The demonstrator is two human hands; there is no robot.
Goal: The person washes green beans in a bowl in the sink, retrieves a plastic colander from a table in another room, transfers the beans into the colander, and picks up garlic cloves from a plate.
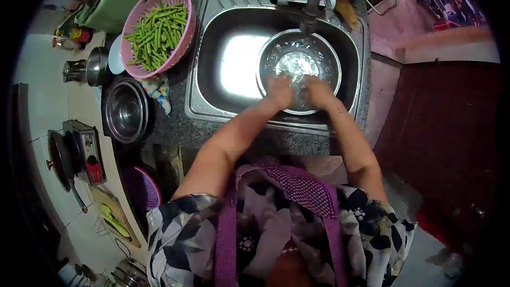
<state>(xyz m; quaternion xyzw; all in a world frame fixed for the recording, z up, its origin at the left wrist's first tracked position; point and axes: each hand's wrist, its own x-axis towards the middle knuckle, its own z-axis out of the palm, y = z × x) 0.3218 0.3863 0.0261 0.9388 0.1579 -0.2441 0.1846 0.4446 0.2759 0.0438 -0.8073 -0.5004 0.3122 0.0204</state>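
A round metal bowl (336, 69) holding clear, rippling water sits in the right part of the steel sink (212, 69), under the tap (313, 0). Both of my hands reach into it over the near rim. My left hand (280, 91) is at the bowl's left side, its fingers blurred at the water. Close beside it, my right hand (317, 91) has its fingers bent inward, also blurred. Whether either hand grips anything is hidden by blur and splashing water.
Left of the sink stands a pink basket (186, 37) of cut green beans (156, 37). Nested metal bowls (126, 110) and a patterned cloth (158, 93) lie near it. Farther left are a stove (87, 151), a lidded pan (59, 159) and a cutting board (109, 196) with green vegetable pieces.
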